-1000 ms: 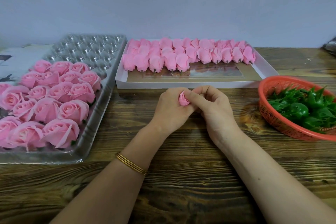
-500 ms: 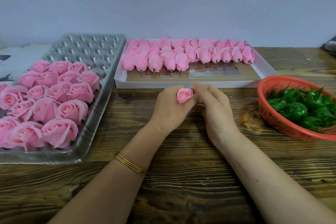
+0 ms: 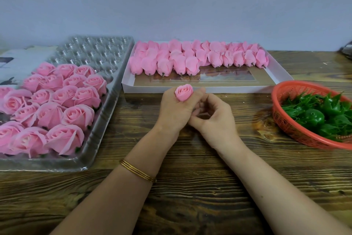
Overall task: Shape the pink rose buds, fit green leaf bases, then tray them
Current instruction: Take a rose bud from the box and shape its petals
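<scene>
**Bud up in L fist, R hand curled alongside**

Head view: our left hand [image 3: 175,112] grips one pink rose bud [image 3: 183,92], its bloom poking up above thumb & forefinger. Our right hand [image 3: 216,115] touches the left, fingers curled; we can't tell if it pinches anything. Both sit just before the white box [image 3: 209,89] front wall. Clear tray [image 3: 106,120] on the left, red basket [image 3: 285,124] w/ green leaf bases [image 3: 314,118] on the right, bare wooden table [image 3: 190,187] between.
</scene>
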Tool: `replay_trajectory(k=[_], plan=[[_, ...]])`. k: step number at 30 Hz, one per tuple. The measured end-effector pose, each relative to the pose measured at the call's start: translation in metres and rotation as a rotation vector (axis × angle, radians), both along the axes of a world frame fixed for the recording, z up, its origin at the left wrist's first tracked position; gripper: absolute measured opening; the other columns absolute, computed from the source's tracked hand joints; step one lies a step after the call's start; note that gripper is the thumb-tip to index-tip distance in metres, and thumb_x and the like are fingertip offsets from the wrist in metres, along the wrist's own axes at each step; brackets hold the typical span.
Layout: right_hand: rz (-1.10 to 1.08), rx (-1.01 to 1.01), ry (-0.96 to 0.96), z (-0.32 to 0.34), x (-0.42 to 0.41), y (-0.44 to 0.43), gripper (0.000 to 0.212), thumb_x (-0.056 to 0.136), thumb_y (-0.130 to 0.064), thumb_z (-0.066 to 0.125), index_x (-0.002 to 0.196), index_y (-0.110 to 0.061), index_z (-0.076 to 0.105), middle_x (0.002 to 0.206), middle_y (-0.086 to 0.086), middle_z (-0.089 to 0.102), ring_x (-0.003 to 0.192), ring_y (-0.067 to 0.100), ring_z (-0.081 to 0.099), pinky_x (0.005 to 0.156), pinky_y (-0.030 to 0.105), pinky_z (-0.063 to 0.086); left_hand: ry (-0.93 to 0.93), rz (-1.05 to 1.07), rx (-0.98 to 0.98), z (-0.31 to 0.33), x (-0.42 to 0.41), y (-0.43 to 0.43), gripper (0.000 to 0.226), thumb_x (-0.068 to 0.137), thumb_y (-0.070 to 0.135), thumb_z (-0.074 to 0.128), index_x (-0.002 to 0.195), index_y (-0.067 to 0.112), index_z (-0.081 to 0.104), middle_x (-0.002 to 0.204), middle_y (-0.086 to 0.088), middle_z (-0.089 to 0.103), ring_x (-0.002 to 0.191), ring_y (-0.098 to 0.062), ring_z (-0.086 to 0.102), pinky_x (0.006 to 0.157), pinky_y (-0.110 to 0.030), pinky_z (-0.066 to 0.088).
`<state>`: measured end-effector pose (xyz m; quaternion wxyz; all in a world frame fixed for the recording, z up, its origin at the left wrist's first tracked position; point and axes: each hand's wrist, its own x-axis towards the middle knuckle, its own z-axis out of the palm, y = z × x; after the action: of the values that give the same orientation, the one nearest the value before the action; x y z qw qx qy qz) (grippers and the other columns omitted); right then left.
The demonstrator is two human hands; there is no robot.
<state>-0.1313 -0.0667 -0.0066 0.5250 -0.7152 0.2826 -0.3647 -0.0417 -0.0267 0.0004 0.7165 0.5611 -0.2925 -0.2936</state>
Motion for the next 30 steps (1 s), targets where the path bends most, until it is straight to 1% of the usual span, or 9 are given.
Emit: replay_trajectory(k=[2, 6, 14, 17, 19, 21, 25, 27, 30], plan=[[-0.031, -0.042, 0.001, -0.001, 0.000, 0.000, 0.026, 0.062, -0.012, 0.079, 0.074, -0.024, 0.059, 0.061, -0.018, 0.059, 0.060, 0.002, 0.051, 0.062, 0.020, 0.044, 0.023, -0.010, -0.011, 0.001, -0.001, 0.000, 0.038, 0.087, 0.005, 0.071, 0.056, 0.019, 0.054, 0.048, 0.010, 0.054, 0.046, -0.002, 0.054, 0.046, -0.015, 0.045], [-0.066, -0.093, 0.018, -0.003, -0.001, 0.000, 0.031, 0.068, -0.007, 0.082, 0.068, -0.025, 0.056, 0.058, -0.013, 0.056, 0.058, 0.004, 0.050, 0.059, 0.024, 0.045, 0.031, -0.054, -0.005, 0.003, -0.003, 0.001, 0.030, 0.088, 0.006, 0.070, 0.063, 0.013, 0.055, 0.053, 0.006, 0.055, 0.050, -0.003, 0.055, 0.051, -0.016, 0.047], [0.012, -0.046, 0.007, 0.000, -0.003, -0.003, 0.029, 0.072, 0.000, 0.077, 0.065, -0.022, 0.059, 0.054, -0.014, 0.055, 0.054, 0.000, 0.048, 0.056, 0.017, 0.042, 0.032, -0.157, 0.041, 0.007, 0.003, 0.004, 0.022, 0.089, 0.010, 0.069, 0.073, 0.004, 0.054, 0.061, -0.006, 0.049, 0.055, -0.010, 0.052, 0.054, -0.020, 0.047], [0.128, 0.000, -0.017, 0.004, -0.006, -0.006, 0.023, 0.078, 0.006, 0.072, 0.072, -0.013, 0.063, 0.064, -0.004, 0.058, 0.062, 0.007, 0.051, 0.063, 0.021, 0.043, 0.049, -0.233, 0.050, 0.010, 0.006, 0.007, 0.013, 0.090, 0.010, 0.067, 0.086, 0.002, 0.058, 0.076, -0.014, 0.049, 0.069, -0.019, 0.051, 0.060, -0.021, 0.050], [0.211, 0.062, -0.033, 0.006, -0.009, -0.008, 0.007, 0.083, 0.005, 0.070, 0.083, -0.001, 0.066, 0.071, 0.007, 0.057, 0.070, 0.015, 0.051, 0.069, 0.026, 0.043, 0.035, -0.273, 0.058, 0.012, 0.008, 0.008, 0.013, 0.091, 0.011, 0.065, 0.088, 0.001, 0.058, 0.075, -0.014, 0.047, 0.068, -0.019, 0.049, 0.061, -0.021, 0.049], [0.251, 0.125, -0.047, 0.006, -0.010, -0.009, 0.009, 0.085, 0.004, 0.068, 0.094, 0.008, 0.066, 0.075, 0.011, 0.057, 0.074, 0.019, 0.050, 0.074, 0.028, 0.043, 0.019, -0.284, 0.059, 0.012, 0.008, 0.008, 0.013, 0.092, 0.011, 0.064, 0.088, 0.000, 0.058, 0.071, -0.013, 0.046, 0.065, -0.017, 0.048, 0.061, -0.022, 0.047], [0.227, 0.136, -0.053, 0.006, -0.009, -0.007, 0.018, 0.081, 0.006, 0.071, 0.085, -0.011, 0.066, 0.065, -0.003, 0.057, 0.067, 0.010, 0.051, 0.067, 0.019, 0.044, 0.025, -0.241, 0.063, 0.011, 0.005, 0.008, 0.014, 0.094, 0.012, 0.062, 0.085, 0.002, 0.057, 0.077, -0.016, 0.044, 0.071, -0.024, 0.044, 0.061, -0.024, 0.045], [0.151, 0.094, -0.042, 0.004, -0.006, -0.006, 0.022, 0.076, 0.006, 0.075, 0.083, -0.011, 0.064, 0.064, -0.007, 0.058, 0.063, 0.009, 0.053, 0.064, 0.019, 0.046, 0.057, -0.205, 0.064, 0.011, 0.003, 0.007, 0.018, 0.094, 0.012, 0.063, 0.079, 0.004, 0.056, 0.079, -0.017, 0.046, 0.075, -0.027, 0.045, 0.060, -0.025, 0.046], [0.036, -0.016, 0.010, 0.000, -0.003, -0.005, 0.025, 0.070, -0.001, 0.081, 0.083, -0.012, 0.063, 0.065, -0.010, 0.061, 0.061, 0.008, 0.055, 0.063, 0.022, 0.048, 0.068, -0.175, 0.077, 0.011, 0.002, 0.007, 0.019, 0.093, 0.015, 0.065, 0.080, 0.004, 0.058, 0.076, -0.018, 0.047, 0.075, -0.029, 0.044, 0.066, -0.036, 0.041]])
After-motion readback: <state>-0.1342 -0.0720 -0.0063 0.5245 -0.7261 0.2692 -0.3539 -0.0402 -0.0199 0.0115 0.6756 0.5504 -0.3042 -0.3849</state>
